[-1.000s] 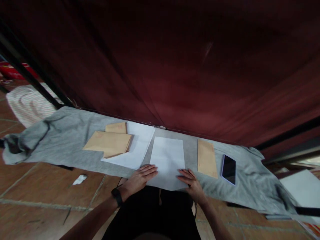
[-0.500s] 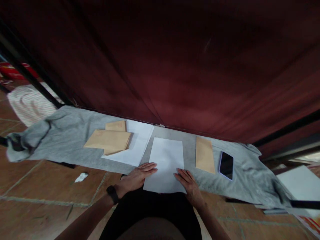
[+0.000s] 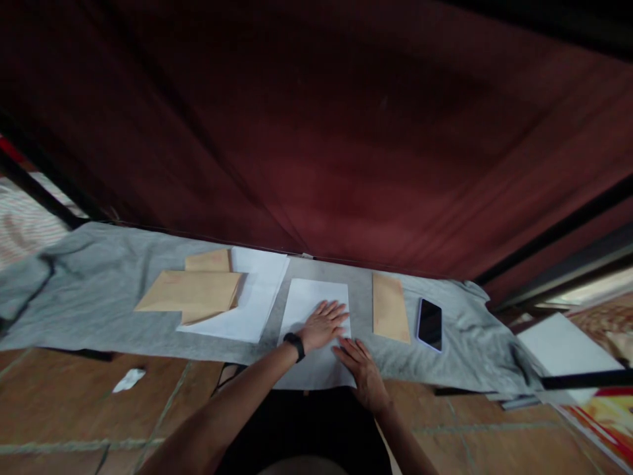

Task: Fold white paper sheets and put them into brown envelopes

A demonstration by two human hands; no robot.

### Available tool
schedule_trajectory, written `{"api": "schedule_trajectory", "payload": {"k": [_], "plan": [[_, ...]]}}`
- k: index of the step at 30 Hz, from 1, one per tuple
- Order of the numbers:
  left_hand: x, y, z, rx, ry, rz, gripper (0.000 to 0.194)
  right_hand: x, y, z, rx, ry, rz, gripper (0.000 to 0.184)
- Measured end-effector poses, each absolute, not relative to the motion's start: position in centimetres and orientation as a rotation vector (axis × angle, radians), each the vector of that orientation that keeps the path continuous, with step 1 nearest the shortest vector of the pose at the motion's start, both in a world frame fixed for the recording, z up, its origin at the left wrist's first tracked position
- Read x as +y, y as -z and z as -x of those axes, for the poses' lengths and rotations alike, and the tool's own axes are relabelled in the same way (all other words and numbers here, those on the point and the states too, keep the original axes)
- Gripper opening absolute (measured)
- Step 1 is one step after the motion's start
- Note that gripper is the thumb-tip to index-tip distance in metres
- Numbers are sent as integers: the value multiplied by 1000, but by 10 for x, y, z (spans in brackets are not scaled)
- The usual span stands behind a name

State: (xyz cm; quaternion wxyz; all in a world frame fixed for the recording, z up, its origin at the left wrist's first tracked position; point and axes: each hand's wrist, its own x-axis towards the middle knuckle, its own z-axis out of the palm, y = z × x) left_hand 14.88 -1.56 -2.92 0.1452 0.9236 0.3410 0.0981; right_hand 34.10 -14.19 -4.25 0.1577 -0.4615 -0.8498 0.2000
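Observation:
A sheet of white paper [image 3: 309, 300] lies in front of me on a grey cloth [image 3: 123, 257]. My left hand [image 3: 324, 324], with a black band on its wrist, rests on the sheet's right half with its fingers spread. Just below it, my right hand [image 3: 363, 369] lies on the lower right edge of the same sheet, fingers stretched out. Several brown envelopes [image 3: 195, 290] are piled at the left, partly over a stack of white paper [image 3: 262, 290]. One more brown envelope [image 3: 390, 310] lies singly to the right of the sheet.
A phone [image 3: 430, 324] with a purple edge lies at the right on the cloth. Behind the cloth hangs a dark red curtain [image 3: 321, 171], with dark bars at both sides. A crumpled white scrap [image 3: 129, 380] is on the tiled floor [image 3: 64, 402].
My left hand has moved from the sheet's left edge across to its right side, above my right hand. My right hand stays at the right edge. The camera view has shifted slightly.

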Motion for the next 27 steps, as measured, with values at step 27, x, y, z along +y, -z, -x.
{"api": "schedule_trajectory", "payload": {"k": [27], "plan": [[-100, 27, -25, 1051, -290, -2555, 60, -141, 50, -341, -2460, -394, 1332, 80]]}}
